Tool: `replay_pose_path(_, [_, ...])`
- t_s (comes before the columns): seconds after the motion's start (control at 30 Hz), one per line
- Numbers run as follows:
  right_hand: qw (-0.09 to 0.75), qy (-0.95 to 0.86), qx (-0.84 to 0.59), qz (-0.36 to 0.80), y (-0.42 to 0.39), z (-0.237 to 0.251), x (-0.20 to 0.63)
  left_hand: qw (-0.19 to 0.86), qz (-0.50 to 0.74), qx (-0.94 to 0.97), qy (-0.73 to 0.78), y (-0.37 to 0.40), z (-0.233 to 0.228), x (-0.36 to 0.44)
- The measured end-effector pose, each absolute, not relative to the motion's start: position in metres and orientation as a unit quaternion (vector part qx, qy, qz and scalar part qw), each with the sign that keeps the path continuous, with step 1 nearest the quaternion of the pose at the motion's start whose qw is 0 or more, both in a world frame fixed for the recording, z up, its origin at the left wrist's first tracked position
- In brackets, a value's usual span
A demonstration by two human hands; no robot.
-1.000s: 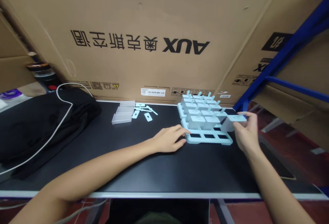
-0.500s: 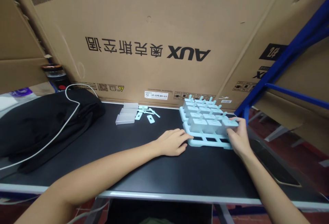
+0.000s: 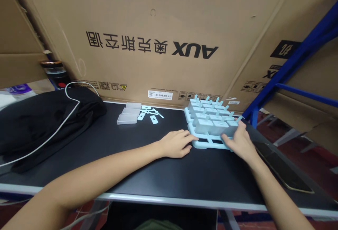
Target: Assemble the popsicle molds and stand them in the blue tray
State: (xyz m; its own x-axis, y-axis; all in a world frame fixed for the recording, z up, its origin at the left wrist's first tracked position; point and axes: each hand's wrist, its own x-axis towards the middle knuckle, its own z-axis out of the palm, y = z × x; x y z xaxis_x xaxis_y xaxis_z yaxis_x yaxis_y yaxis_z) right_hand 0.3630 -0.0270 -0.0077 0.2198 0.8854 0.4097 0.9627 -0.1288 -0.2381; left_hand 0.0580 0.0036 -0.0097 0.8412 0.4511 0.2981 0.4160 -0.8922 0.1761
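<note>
A pale blue ice pop mold tray [image 3: 200, 145] lies on the black table, its front slots bare. Several ice pop molds [image 3: 203, 127] with upright stick handles stand in rows behind those slots. At the tray's front left corner rests my left hand [image 3: 177, 143], its index finger on the rim and its thumb tucked beside it. My right hand [image 3: 241, 141] is closed round the tray's right end, the thumb across the front right slot. Its other fingers are partly hidden beside the rightmost mold [image 3: 231, 128], which sits in the tray.
Clear plastic pieces [image 3: 128, 113] and loose pale blue lids and sticks [image 3: 153, 119] lie at the back left. A black cloth [image 3: 52, 124] with a white cable [image 3: 62, 124] covers the left side. To the right lies a dark phone-like slab [image 3: 285, 168]. A large carton [image 3: 148, 71] stands behind.
The rightmost mold sits lower in the tray. My right thumb has slid down and left from the mold to the tray's front. My left hand keeps its place at the corner.
</note>
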Motion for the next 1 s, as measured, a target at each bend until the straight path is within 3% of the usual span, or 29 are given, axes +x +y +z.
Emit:
replay_pose_path(0.47, [0.170,-0.639,-0.732,-0.163,-0.027,-0.017,0.364,0.076,0.170,0.956,0.227,0.004,-0.010,0.058])
replay_pose_path(1.0, [0.182,-0.615,-0.757,-0.129,-0.032,-0.007,0.356,0.072,0.178,0.956,0.222,0.004,-0.011,0.058])
